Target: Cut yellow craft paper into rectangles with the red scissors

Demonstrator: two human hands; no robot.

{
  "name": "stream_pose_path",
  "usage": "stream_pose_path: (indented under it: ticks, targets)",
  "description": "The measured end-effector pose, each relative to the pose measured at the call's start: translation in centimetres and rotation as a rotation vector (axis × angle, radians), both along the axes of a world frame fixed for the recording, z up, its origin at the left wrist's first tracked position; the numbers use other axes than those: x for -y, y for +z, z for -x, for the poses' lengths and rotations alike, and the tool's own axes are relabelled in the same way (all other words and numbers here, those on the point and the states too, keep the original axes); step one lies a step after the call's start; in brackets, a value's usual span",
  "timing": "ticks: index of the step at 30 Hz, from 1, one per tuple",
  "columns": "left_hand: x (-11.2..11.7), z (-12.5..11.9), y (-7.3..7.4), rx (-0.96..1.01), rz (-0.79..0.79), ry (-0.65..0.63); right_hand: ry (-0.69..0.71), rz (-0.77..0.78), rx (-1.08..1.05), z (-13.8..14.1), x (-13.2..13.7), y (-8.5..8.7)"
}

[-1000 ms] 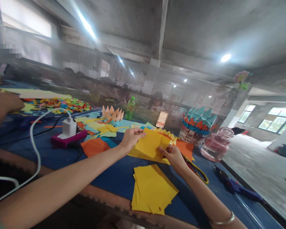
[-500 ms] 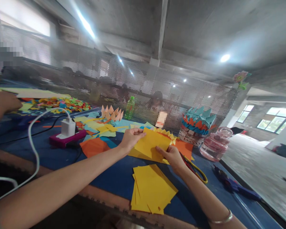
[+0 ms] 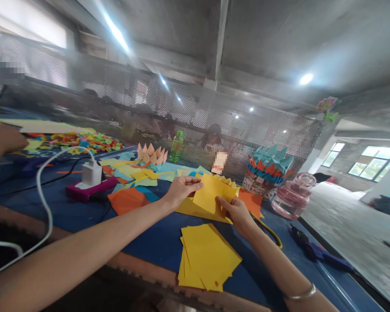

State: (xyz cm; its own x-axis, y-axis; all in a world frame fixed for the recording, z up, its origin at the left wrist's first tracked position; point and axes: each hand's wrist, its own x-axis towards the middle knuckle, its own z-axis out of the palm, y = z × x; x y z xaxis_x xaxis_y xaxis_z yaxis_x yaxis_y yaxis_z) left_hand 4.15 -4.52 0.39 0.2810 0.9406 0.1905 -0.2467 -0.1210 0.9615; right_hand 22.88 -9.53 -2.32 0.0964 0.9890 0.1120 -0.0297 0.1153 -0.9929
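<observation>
Both my hands hold one yellow paper square up above the blue table. My left hand pinches its left corner. My right hand pinches its lower right edge. Directly below, near the table's front edge, lies a stack of yellow paper squares. A larger yellow sheet lies flat under the held square, with an orange sheet beside it.
A white charger on a magenta power strip with a white cable sits at left. Coloured paper scraps, an orange paper crown, a green bottle, a basket with a paper crown, a pink glass jar, scissors and a glue gun surround the work. Another person's hand is at far left.
The held yellow square has been folded or turned narrower between my hands, and my right hand has shifted slightly up and toward the left hand.
</observation>
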Motion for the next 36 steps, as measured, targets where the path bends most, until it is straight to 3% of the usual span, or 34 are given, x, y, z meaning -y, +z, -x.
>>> stream_pose_path:
  ticks: [8, 16, 36]
  targets:
    - [-0.6, -0.1, -0.6, -0.031, -0.073, 0.002, -0.005, -0.048, 0.078, -0.5, -0.4, -0.7]
    - [-0.7, 0.0, -0.5, -0.078, -0.119, 0.082, -0.064, -0.076, 0.065, -0.2, -0.1, -0.2]
    - [-1.1, 0.3, -0.5, -0.065, -0.091, 0.105, -0.044, -0.1, 0.097, 0.5, 0.3, 0.2]
